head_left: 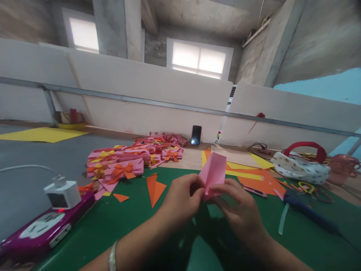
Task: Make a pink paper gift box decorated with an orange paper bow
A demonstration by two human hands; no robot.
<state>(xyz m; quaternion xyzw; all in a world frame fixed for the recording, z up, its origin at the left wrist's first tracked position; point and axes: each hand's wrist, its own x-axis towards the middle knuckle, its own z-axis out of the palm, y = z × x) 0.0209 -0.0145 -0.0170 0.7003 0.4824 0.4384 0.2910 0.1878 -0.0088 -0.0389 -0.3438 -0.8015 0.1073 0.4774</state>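
Above green desk, centre: pink folded paper, pinched at lower end by left hand and right hand; folding step apparently under way; next likely needs firm crease; finished pink bows piled left

White partition panels with a grey metal rail stand behind the surface, which is green in front and grey at the left. Above them rise bare concrete walls and a pillar. Two windows glow bright with daylight. A pale blue wall shows at the right.
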